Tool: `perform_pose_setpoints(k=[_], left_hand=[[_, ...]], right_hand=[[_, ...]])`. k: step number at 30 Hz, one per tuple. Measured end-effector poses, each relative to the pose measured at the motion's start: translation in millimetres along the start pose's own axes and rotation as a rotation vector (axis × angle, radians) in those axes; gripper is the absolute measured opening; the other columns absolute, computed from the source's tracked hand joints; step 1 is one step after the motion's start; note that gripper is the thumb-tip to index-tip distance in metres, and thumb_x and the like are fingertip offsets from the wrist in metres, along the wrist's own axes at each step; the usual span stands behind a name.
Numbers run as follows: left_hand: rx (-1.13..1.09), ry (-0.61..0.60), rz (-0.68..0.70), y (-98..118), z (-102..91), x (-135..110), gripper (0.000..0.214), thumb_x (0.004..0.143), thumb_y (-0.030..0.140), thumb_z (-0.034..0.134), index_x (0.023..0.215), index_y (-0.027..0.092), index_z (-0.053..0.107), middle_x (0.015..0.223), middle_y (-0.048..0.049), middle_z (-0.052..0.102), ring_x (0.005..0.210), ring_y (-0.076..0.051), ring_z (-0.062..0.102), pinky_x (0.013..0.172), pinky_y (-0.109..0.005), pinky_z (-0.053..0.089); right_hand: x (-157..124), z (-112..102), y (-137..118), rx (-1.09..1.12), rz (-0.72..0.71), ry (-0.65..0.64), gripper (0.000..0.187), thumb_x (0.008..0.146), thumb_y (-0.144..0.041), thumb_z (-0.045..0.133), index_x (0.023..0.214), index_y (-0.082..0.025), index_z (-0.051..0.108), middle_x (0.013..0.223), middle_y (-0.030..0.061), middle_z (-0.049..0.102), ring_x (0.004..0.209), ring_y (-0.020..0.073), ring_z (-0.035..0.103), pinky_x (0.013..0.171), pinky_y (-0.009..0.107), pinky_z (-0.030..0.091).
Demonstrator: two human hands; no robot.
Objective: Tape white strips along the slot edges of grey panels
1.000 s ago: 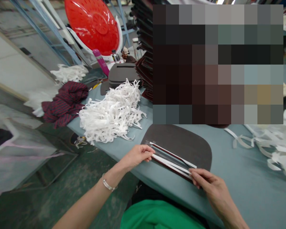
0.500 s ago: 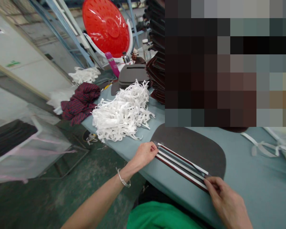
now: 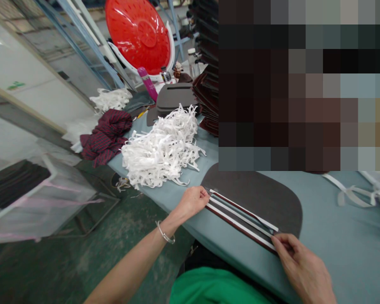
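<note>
A dark grey panel (image 3: 256, 190) with rounded corners lies on the blue-green table cover, a long slot along its near side. White strips run beside the slot, one on its far edge and a white strip (image 3: 237, 224) nearest me, bordered by dark brown. Between them a narrow middle strip (image 3: 240, 217) stretches from hand to hand. My left hand (image 3: 194, 200) is closed in a pinch at its left end. My right hand (image 3: 304, 264) pinches the right end between thumb and fingers. The fingertips hide both ends of the strip.
A heap of white strips (image 3: 161, 147) lies left of the panel. Behind it are a grey panel (image 3: 175, 97), a pink bottle (image 3: 148, 84) and a red basket (image 3: 142, 36). Loose white strips (image 3: 354, 194) lie right. A striped cloth (image 3: 106, 137) sits left. The upper right is blurred out.
The view has shifted very slightly. Both hands keep their pinch at the same places on the panel, and nothing else has visibly moved.
</note>
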State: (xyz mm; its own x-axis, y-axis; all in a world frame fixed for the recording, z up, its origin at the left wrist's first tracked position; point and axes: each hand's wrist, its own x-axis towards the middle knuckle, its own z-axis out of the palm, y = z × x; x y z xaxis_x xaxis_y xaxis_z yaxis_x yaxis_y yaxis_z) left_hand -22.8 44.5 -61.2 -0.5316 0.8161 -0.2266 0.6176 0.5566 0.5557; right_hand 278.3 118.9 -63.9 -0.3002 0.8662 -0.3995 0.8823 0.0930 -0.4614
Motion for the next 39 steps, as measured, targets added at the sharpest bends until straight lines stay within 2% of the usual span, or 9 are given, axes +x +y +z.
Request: perform_pose_setpoints(k=[7,12,17,20,24,28,34,37,39], left_hand=[[0.058,0.045,0.017,9,2.0,-8,0.010,0.077,0.022,0.052,0.075,0.019,0.061,0.067,0.0004,0.063,0.062,-0.013,0.057,0.059,-0.023,0.039],[0.276,0.249,0.309,15,14.0,-30,0.014,0.085,0.013,0.045,0.091,0.018,0.057,0.090,-0.0042,0.061,0.086,-0.017,0.055,0.077,-0.029,0.043],[0.441,0.227,0.482,8,21.1,-48,0.030,0.087,0.009,0.042,0.112,0.018,0.056,0.105,-0.0087,0.059,0.097,-0.021,0.053,0.085,-0.035,0.043],[0.554,0.188,0.540,8,20.0,-58,0.040,0.089,0.017,0.045,0.128,0.025,0.048,0.116,-0.0108,0.055,0.104,-0.025,0.051,0.084,-0.038,0.044],[0.687,0.168,0.540,18,20.5,-69,0.049,0.087,0.031,0.052,0.135,0.034,0.040,0.126,-0.0129,0.049,0.110,-0.030,0.048,0.084,-0.043,0.044],[0.706,0.189,0.499,27,29.2,-73,0.046,0.087,0.034,0.051,0.133,0.032,0.044,0.127,-0.0136,0.049,0.115,-0.032,0.046,0.087,-0.046,0.043],[0.612,0.160,0.551,38,39.4,-71,0.046,0.089,0.038,0.047,0.127,0.013,0.049,0.121,-0.0164,0.053,0.114,-0.031,0.047,0.093,-0.044,0.041],[0.550,0.151,0.527,47,40.1,-70,0.042,0.091,0.037,0.043,0.125,0.014,0.050,0.119,-0.0149,0.055,0.112,-0.030,0.049,0.094,-0.046,0.040],[0.489,0.117,0.590,54,44.9,-72,0.041,0.092,0.034,0.041,0.128,0.016,0.047,0.126,-0.0124,0.053,0.119,-0.028,0.045,0.099,-0.045,0.037]], right_hand=[[-1,-2,-5,-0.029,-0.007,0.017,0.036,0.081,-0.057,0.035,0.087,-0.031,0.059,0.075,-0.0012,0.066,0.068,0.0198,0.062,0.057,0.027,0.039],[-4,-3,-14,-0.031,-0.014,0.052,0.029,0.085,-0.047,0.035,0.083,-0.028,0.058,0.072,-0.0012,0.064,0.068,0.0193,0.059,0.059,0.027,0.034],[-4,-6,-17,-0.010,0.018,0.088,0.020,0.083,-0.037,0.041,0.075,-0.026,0.056,0.065,-0.0029,0.062,0.064,0.0165,0.056,0.057,0.025,0.030],[-5,-6,-17,-0.006,0.027,0.101,0.018,0.083,-0.036,0.044,0.074,-0.026,0.056,0.063,-0.0038,0.061,0.061,0.0150,0.055,0.056,0.024,0.028],[-3,-4,-17,-0.036,0.034,0.118,0.016,0.082,-0.034,0.046,0.072,-0.025,0.055,0.061,-0.0040,0.060,0.059,0.0140,0.053,0.054,0.024,0.026],[-1,1,-15,-0.102,0.017,0.166,0.012,0.082,-0.033,0.048,0.075,-0.024,0.052,0.059,-0.0040,0.059,0.054,0.0128,0.051,0.052,0.023,0.024],[0,2,-7,-0.130,-0.220,0.258,0.010,0.086,-0.027,0.044,0.089,-0.022,0.052,0.072,-0.0010,0.060,0.057,0.0119,0.053,0.054,0.023,0.033],[5,0,-4,-0.112,-0.450,0.313,0.018,0.091,-0.027,0.039,0.097,-0.020,0.055,0.090,0.0043,0.060,0.077,0.0138,0.057,0.066,0.024,0.041],[9,0,-4,-0.140,-0.541,0.315,0.021,0.093,-0.026,0.036,0.097,-0.020,0.057,0.093,0.0056,0.059,0.086,0.0149,0.056,0.073,0.025,0.042]])
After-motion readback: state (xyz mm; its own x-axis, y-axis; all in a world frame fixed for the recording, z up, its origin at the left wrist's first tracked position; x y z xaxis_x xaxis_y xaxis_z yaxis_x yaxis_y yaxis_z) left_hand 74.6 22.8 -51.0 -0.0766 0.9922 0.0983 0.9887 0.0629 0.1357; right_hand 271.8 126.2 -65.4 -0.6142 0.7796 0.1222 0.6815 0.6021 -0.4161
